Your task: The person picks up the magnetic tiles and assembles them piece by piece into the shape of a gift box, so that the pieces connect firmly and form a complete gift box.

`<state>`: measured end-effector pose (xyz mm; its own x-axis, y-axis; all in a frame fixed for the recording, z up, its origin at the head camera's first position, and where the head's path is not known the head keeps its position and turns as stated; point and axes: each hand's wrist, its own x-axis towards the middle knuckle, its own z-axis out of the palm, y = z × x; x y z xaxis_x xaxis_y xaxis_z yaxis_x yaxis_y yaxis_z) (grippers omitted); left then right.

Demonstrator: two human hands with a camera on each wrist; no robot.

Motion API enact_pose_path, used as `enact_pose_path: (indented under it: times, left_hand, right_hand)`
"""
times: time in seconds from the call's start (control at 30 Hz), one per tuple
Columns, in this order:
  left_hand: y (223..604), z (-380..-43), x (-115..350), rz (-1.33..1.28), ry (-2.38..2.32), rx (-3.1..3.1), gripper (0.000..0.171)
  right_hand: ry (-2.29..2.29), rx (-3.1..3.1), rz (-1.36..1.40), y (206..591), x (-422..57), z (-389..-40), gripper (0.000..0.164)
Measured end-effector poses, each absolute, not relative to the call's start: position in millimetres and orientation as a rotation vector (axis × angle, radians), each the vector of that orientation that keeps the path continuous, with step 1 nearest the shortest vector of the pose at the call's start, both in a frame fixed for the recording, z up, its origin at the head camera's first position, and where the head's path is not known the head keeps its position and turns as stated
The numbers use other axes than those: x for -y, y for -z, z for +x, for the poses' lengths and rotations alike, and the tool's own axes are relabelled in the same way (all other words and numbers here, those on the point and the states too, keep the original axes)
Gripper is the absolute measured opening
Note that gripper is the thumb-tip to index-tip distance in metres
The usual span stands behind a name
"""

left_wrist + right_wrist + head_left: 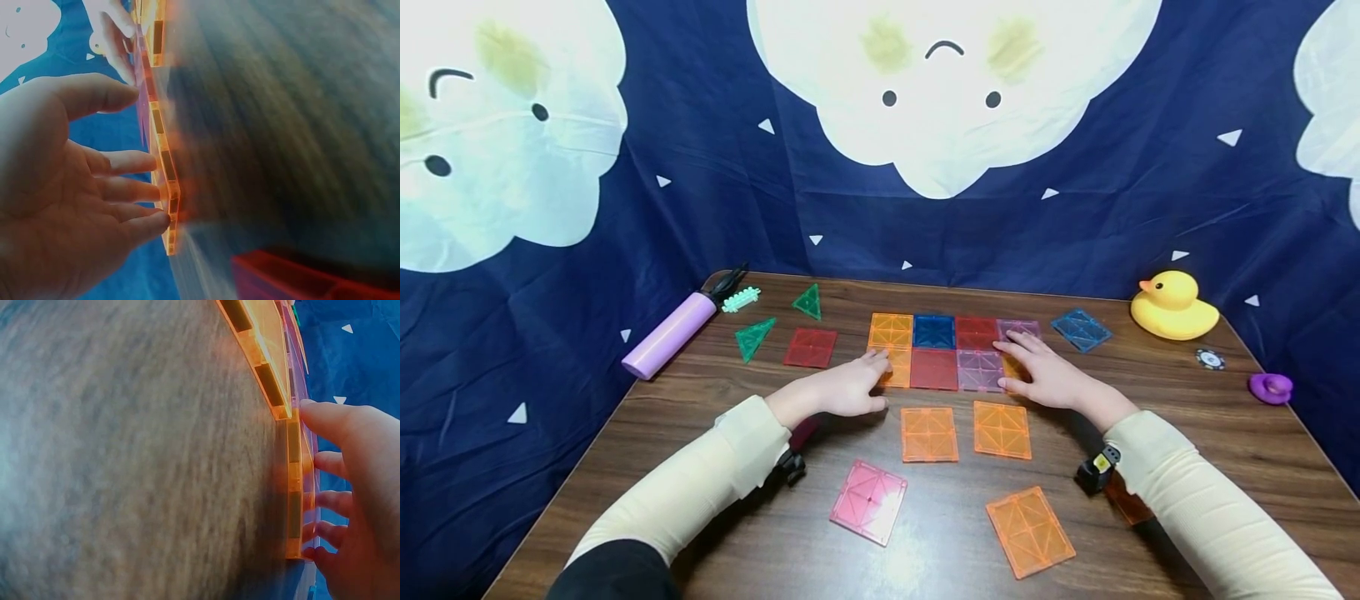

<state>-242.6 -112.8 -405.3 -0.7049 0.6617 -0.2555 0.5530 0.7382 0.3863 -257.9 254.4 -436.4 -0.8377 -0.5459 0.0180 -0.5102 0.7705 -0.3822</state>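
In the head view, translucent square magnetic tiles lie side by side in two rows. The back row has an orange tile (891, 331), a blue tile (934, 332), a red tile (976, 333) and a purple tile (1022, 326). The front row has an orange tile (899, 373), a red tile (934, 369), a purple tile (980, 371) and another orange tile (1015, 375), partly hidden. My left hand (847, 387) rests its spread fingertips on the front row's left end. Fingers of my right hand (1051, 372) touch the right end, thumb near the front edge.
Nearer me lie loose orange tiles (929, 434) (1002, 430) (1030, 532) and a pink tile (869, 502). Leftward are a red tile (810, 347), green triangles (755, 338) and a lilac cylinder (672, 335). A blue tile (1081, 330), yellow duck (1174, 307) and purple duck (1271, 388) stand right.
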Motion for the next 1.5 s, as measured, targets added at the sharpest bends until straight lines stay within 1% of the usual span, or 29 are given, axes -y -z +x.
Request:
enact_pose_path:
  times: [0.2,0.27,0.43,0.57,0.77,1.03,1.2,1.27,1.33,1.5]
  left_hand:
    - [403.0,-248.5,104.1,1.000,-0.322,-2.659,0.046]
    - [402.7,-250.7,99.7,1.023,-0.324,-2.675,0.048]
    - [402.4,-256.8,84.9,1.037,-0.344,-2.619,0.062]
    - [402.1,-265.1,71.1,1.035,-0.335,-2.587,0.065]
    - [407.0,-273.8,58.6,1.017,-0.233,-2.575,0.064]
    - [408.2,-271.4,56.8,1.017,-0.202,-2.595,0.062]
    - [408.7,-268.8,57.2,1.024,-0.216,-2.591,0.061]
    - [409.1,-268.3,57.3,1.024,-0.218,-2.590,0.061]
    - [409.2,-268.3,57.3,1.023,-0.224,-2.594,0.061]
    - [409.1,-269.6,57.2,1.020,-0.224,-2.603,0.061]
  right_hand:
    - [0.572,-2.869,-0.854,436.4,-255.9,-258.2,0.067]
    - [0.571,-2.869,-0.855,436.2,-256.1,-258.3,0.067]
    - [0.573,-2.863,-0.863,436.1,-255.9,-258.7,0.067]
    - [0.569,-2.864,-0.863,437.0,-255.6,-259.2,0.067]
    - [0.570,-2.863,-0.865,437.9,-253.9,-257.3,0.067]
    - [0.572,-2.862,-0.843,434.9,-252.2,-253.7,0.067]
    - [0.624,-2.882,-0.868,430.8,-257.7,-257.7,0.061]
    - [0.629,-2.956,-0.828,426.2,-264.5,-262.5,0.056]
    - [0.605,-3.046,-0.717,421.1,-274.3,-269.2,0.054]
    - [0.446,-3.101,-0.333,419.4,-302.8,-289.1,0.058]
